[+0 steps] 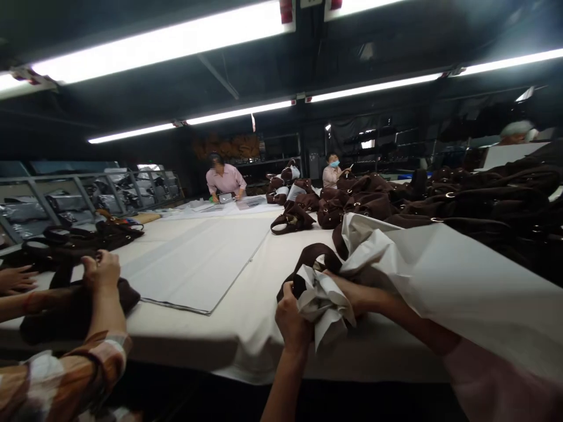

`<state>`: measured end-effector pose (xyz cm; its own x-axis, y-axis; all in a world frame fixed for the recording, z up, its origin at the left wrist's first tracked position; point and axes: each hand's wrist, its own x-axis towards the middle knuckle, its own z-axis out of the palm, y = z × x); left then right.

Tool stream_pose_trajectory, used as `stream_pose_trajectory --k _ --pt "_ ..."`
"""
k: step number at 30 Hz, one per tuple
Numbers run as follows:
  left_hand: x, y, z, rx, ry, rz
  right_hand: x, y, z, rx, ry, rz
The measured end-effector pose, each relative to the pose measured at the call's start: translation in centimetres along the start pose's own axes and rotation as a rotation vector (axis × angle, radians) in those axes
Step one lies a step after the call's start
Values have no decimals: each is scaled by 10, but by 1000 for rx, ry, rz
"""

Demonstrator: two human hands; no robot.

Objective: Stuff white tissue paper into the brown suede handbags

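Observation:
My left hand (292, 319) is closed around the edge of a dark brown handbag (314, 258) and a wad of crumpled white paper (323, 305) at the table's near edge. My right hand (354, 296) lies just right of the wad, fingers closed into the paper and partly hidden by it. A large white sheet (440, 275) drapes over my right forearm. The bag's strap arches above both hands.
A co-worker in a plaid sleeve (65, 375) at the left presses hands on another brown bag (74, 305). A heap of brown handbags (461, 205) fills the right side. The long white-covered table (211, 258) carries a flat sheet. Two people work at the far end.

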<state>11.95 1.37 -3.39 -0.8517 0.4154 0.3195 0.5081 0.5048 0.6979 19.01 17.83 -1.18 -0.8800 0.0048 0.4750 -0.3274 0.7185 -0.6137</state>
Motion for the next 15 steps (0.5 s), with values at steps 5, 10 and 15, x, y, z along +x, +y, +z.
stream_pose_trajectory --k 5,10,15 --pt "1 -4 -11 -91 -7 -32 -26 -39 -7 -187 -97 55" --pt "-8 3 -7 -99 -33 -36 -32 -59 15 -209 14 -4" --pt "-19 1 -1 -154 13 30 -16 -19 26 55 194 41"
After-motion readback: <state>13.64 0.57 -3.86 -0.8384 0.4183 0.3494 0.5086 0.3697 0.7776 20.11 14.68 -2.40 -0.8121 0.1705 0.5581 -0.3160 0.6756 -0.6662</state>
